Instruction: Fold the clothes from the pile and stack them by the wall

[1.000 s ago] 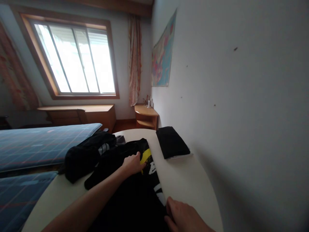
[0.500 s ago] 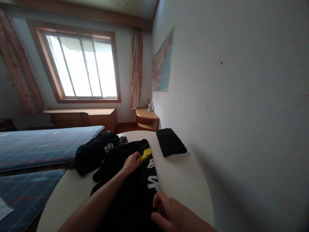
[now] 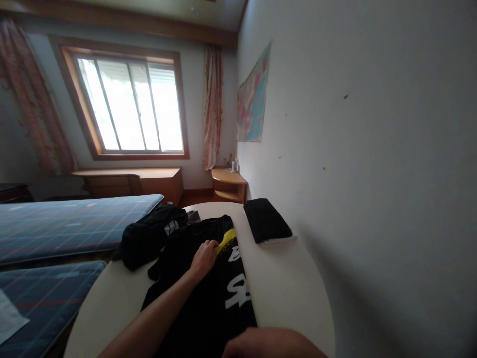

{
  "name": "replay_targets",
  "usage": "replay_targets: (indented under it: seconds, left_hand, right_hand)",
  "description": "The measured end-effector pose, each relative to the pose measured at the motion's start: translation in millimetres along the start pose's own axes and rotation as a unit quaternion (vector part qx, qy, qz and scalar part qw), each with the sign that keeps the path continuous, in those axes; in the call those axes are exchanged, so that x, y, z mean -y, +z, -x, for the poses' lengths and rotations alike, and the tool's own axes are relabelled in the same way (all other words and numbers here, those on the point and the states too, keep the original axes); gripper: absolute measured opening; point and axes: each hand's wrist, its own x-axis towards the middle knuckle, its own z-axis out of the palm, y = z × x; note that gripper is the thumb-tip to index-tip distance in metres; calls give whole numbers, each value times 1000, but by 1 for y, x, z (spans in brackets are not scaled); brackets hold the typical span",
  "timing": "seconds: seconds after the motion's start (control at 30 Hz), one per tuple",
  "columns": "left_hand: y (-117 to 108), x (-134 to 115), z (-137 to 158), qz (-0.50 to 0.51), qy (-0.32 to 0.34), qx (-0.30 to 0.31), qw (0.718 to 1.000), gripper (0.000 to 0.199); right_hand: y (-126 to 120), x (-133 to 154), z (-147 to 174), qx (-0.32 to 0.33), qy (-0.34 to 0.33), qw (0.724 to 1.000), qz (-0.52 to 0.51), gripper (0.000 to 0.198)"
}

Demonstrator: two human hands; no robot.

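Note:
A black shirt (image 3: 208,303) with a yellow patch and white lettering lies over the table, its lettered side folded into a long straight edge. My left hand (image 3: 204,257) pinches the cloth beside the yellow patch, fingers bent together. Low in the view, my right hand (image 3: 268,343) is over the near part of the shirt by its right edge. The bottom of the frame cuts this hand off, and its fingers are hidden, so what it grips cannot be seen.
The shirt lies on a round cream table (image 3: 290,293). A folded black cloth (image 3: 267,220) rests near the wall, with something white beneath it. At the left is a bunched dark bundle (image 3: 145,238). Plaid mattresses (image 3: 67,223) flank the table's left side.
My right hand has moved down toward me along the shirt's edge, exposing more of the white lettering. My left hand stays by the yellow patch. The view has shifted slightly.

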Motion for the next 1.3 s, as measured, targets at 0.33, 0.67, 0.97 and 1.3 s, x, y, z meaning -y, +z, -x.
replay_targets:
  seconds: [0.33, 0.67, 0.97, 1.3]
  left_hand:
    - [17, -6, 29, -58, 26, 79, 995, 65]
    - [29, -36, 33, -46, 20, 91, 995, 69]
    - [41, -76, 22, 57, 16, 120, 991, 69]
    - [-31, 26, 19, -158, -111, -73, 979, 49]
  right_hand:
    - [-38, -29, -77, -329, 178, 901, 220, 33]
    - [-53, -62, -70, -294, 150, 921, 205, 35]
    - [-77, -96, -41, -292, 188, 899, 267, 40]
    - [-100, -75, -71, -311, 191, 884, 293, 24]
